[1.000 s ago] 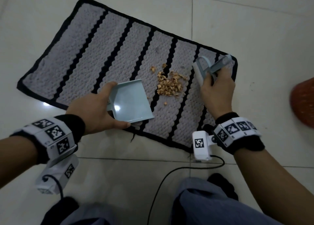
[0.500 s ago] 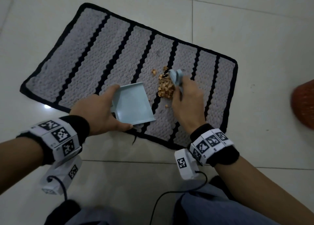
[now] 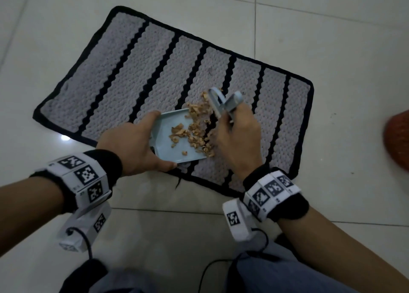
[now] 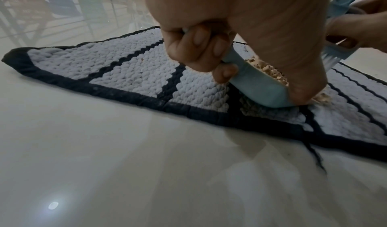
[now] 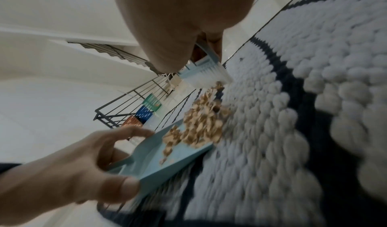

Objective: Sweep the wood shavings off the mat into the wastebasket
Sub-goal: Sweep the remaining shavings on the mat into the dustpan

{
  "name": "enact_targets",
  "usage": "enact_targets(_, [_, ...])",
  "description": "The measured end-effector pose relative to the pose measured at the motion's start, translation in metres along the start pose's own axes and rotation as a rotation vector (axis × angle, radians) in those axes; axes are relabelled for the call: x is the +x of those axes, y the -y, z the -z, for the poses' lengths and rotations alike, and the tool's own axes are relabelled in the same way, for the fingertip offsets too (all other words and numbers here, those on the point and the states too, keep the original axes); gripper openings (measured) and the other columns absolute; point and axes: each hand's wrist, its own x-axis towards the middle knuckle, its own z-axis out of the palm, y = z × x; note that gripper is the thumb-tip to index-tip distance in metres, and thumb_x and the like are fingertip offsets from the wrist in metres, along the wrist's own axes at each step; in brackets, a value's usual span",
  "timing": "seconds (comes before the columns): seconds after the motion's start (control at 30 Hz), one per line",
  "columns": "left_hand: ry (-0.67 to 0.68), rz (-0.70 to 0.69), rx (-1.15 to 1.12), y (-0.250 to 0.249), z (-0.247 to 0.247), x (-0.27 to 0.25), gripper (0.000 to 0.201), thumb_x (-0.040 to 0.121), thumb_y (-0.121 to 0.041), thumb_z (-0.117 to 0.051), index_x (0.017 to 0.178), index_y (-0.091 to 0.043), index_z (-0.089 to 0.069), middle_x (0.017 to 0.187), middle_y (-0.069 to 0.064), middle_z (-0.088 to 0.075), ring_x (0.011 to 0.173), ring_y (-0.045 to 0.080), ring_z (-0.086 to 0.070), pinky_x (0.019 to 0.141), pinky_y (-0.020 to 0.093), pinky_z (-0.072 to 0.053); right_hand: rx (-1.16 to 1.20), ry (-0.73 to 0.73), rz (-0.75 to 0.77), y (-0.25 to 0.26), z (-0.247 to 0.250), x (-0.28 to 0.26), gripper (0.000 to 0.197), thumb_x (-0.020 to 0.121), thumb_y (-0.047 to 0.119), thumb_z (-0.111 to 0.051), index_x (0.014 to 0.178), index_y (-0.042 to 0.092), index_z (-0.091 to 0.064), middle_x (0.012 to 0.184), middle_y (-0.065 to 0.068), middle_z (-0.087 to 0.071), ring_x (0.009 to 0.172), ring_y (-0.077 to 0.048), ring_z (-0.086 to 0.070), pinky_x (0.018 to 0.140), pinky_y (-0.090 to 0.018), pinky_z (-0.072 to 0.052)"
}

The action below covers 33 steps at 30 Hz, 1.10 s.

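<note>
**Head view: brush meeting dustpan on the striped mat**

Head view is showing the left hand (image 3: 135, 146) gripping a pale blue dustpan (image 3: 168, 145), its front lip resting on the mat (image 3: 124, 71). The right hand (image 3: 238, 135) is clasping a small brush (image 3: 223, 103), bristles pointing down just beside the pan. Wood shavings (image 3: 195, 128) are lying partly in the pan, partly on the mat. An orange wastebasket (image 3: 398, 137) is sitting well apart at the right edge.
</note>
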Motion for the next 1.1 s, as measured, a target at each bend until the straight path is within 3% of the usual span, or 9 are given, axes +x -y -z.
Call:
enact_targets(0.17, [0.000,-0.006,-0.013,-0.001,0.000,0.000,0.121,0.050,-0.081,-0.071,0.146,-0.034,-0.013,0.113,0.003,-0.064,0.088,0.028,-0.064,0.073,0.039,-0.056,-0.033,0.020,0.046,-0.028,-0.010,0.044,0.018,0.095,0.004,-0.049,0.107,0.000,-0.062,0.094,-0.011,-0.062,0.077,-0.021,-0.053,0.064,-0.015,-0.034])
enact_targets(0.23, [0.004,-0.008,-0.018,-0.001,0.001,0.000,0.122,0.050,-0.080,-0.071,0.146,-0.034,-0.013,0.113,0.003,-0.064,0.089,0.028,-0.064,0.074,0.039,-0.056,-0.028,0.094,0.090,-0.036,-0.014,0.054,0.022,0.094,0.003,-0.048,0.109,0.002,-0.063,0.100,-0.015,-0.064,0.087,-0.027,-0.059,0.073,-0.029,-0.045])
enact_targets(0.37, [-0.007,-0.007,-0.010,-0.001,0.001,-0.001,0.120,0.052,-0.078,-0.072,0.147,-0.033,-0.015,0.114,0.002,-0.064,0.090,0.027,-0.064,0.075,0.038,-0.055,0.006,0.198,0.211,-0.032,-0.018,0.049,0.022,0.085,-0.009,-0.050,0.099,0.001,-0.063,0.095,-0.015,-0.064,0.084,-0.029,-0.059,0.072,-0.043,-0.049])
enact_targets(0.5, [-0.013,-0.008,-0.008,-0.001,0.000,-0.001,0.119,0.052,-0.079,-0.072,0.147,-0.033,-0.016,0.113,0.001,-0.064,0.089,0.027,-0.063,0.074,0.037,-0.055,0.046,0.243,0.274,-0.026,-0.014,0.027,0.023,0.079,-0.006,-0.046,0.094,-0.001,-0.063,0.090,-0.015,-0.065,0.081,-0.029,-0.059,0.068,-0.044,-0.048])
enact_targets(0.73, [-0.018,-0.010,-0.008,0.000,0.000,-0.001,0.120,0.052,-0.079,-0.072,0.147,-0.033,-0.015,0.114,0.001,-0.064,0.090,0.027,-0.063,0.075,0.037,-0.055,0.085,0.205,0.202,-0.013,0.003,-0.020,0.027,0.081,0.006,-0.040,0.090,0.001,-0.065,0.089,-0.012,-0.067,0.083,-0.022,-0.056,0.071,-0.036,-0.047])
enact_targets(0.83, [-0.021,-0.014,-0.007,-0.001,0.000,-0.001,0.121,0.051,-0.079,-0.072,0.147,-0.033,-0.015,0.115,0.001,-0.064,0.090,0.027,-0.063,0.074,0.036,-0.055,0.103,0.097,0.183,-0.010,0.005,-0.012,0.017,0.080,-0.010,-0.055,0.091,-0.002,-0.066,0.090,-0.015,-0.068,0.085,-0.023,-0.058,0.073,-0.038,-0.050])
enact_targets(0.93, [-0.017,-0.020,-0.005,-0.001,0.000,0.000,0.122,0.051,-0.079,-0.072,0.148,-0.033,-0.014,0.118,0.001,-0.063,0.090,0.026,-0.063,0.074,0.035,-0.054,0.094,0.031,0.204,-0.011,0.003,0.015,0.023,0.077,-0.015,-0.055,0.093,-0.003,-0.067,0.093,-0.016,-0.069,0.086,-0.031,-0.063,0.077,-0.041,-0.051])
enact_targets(1.03, [-0.016,-0.019,0.004,-0.001,0.001,0.000,0.122,0.052,-0.079,-0.072,0.148,-0.032,-0.014,0.118,0.001,-0.063,0.089,0.026,-0.063,0.072,0.034,-0.054,0.044,0.113,0.236,-0.015,-0.007,0.044,0.025,0.077,-0.016,-0.053,0.092,-0.001,-0.067,0.092,-0.015,-0.068,0.086,-0.033,-0.062,0.079,-0.042,-0.051])
enact_targets(1.1, [-0.015,-0.015,0.010,-0.001,0.001,0.000,0.122,0.052,-0.079,-0.072,0.148,-0.032,-0.013,0.117,0.001,-0.064,0.089,0.025,-0.063,0.071,0.033,-0.053,-0.017,0.212,0.274,-0.019,-0.012,0.050,0.024,0.073,-0.014,-0.052,0.087,0.001,-0.064,0.083,-0.014,-0.066,0.078,-0.032,-0.059,0.071,-0.046,-0.049])
